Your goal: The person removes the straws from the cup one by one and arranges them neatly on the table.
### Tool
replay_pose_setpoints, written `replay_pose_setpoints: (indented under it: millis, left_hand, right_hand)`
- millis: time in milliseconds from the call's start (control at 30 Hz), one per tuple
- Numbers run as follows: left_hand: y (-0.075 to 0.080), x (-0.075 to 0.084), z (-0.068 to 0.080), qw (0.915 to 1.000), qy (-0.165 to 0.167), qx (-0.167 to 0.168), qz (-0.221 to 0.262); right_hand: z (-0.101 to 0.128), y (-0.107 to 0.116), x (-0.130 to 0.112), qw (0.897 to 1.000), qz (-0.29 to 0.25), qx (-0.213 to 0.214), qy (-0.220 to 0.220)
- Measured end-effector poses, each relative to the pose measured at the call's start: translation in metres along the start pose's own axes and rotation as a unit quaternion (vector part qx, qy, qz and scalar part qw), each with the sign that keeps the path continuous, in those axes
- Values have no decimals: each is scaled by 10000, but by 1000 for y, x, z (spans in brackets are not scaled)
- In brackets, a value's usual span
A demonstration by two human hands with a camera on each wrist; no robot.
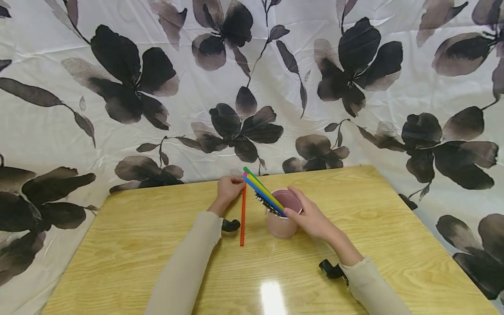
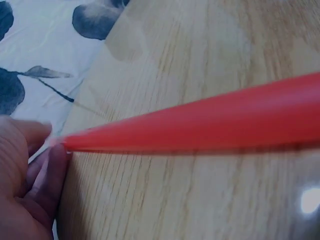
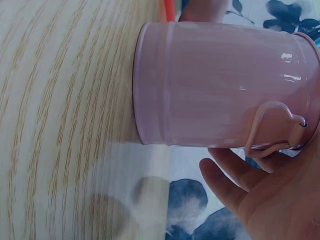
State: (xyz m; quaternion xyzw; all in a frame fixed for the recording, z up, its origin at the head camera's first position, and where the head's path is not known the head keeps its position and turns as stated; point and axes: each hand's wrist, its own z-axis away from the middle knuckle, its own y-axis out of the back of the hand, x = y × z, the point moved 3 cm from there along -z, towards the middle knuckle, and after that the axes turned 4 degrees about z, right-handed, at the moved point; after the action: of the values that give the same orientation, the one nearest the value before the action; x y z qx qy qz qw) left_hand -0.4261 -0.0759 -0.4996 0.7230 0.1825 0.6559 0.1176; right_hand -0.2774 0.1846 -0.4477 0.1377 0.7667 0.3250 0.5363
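Upright on the table stands a small pink metal bucket [image 1: 281, 228] with a wire handle loop, which shows in the right wrist view. My right hand [image 1: 313, 215] holds it by the right side, thumb near the rim and fingers behind. Blue [image 1: 261, 192], yellow [image 1: 271, 195] and green straws [image 1: 246, 170] lean left out of it, with a pink tip among them. Dark, white-speckled sticks or straws [image 1: 269, 205] lie beside them. Left of the bucket, my left hand [image 1: 229, 190] pinches the far end of a red straw [image 1: 242, 218], which extends toward me.
The light wood table [image 1: 157, 236] ends at the back against a white floral cloth [image 1: 275, 87]. Black wrist-camera pieces stick out beside the left [image 1: 231, 225] and right sleeves [image 1: 330, 269]. Light glares on the tabletop near the front.
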Motion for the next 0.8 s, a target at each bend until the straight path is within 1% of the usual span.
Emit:
replay_pose_setpoints:
  millis: [133, 267, 467, 600, 800]
  left_hand:
    - [-4, 4, 0, 9985, -227, -49, -504]
    - [-7, 4, 1, 9978, -223, -78, -625]
    - [-5, 3, 2, 9974, -274, 20, -673]
    - [-3, 3, 2, 9977, -226, 103, -628]
    - [-2, 0, 2, 9986, -159, 52, -505]
  right_hand:
    - [1, 1, 2, 10000, -54, 9, -78]
    - [1, 1, 3, 10000, -25, 5, -85]
    - [1, 0, 1, 10000, -26, -3, -85]
    - [0, 0, 0, 10000, -40, -8, -76]
    - [1, 0, 0, 9999, -11, -56, -96]
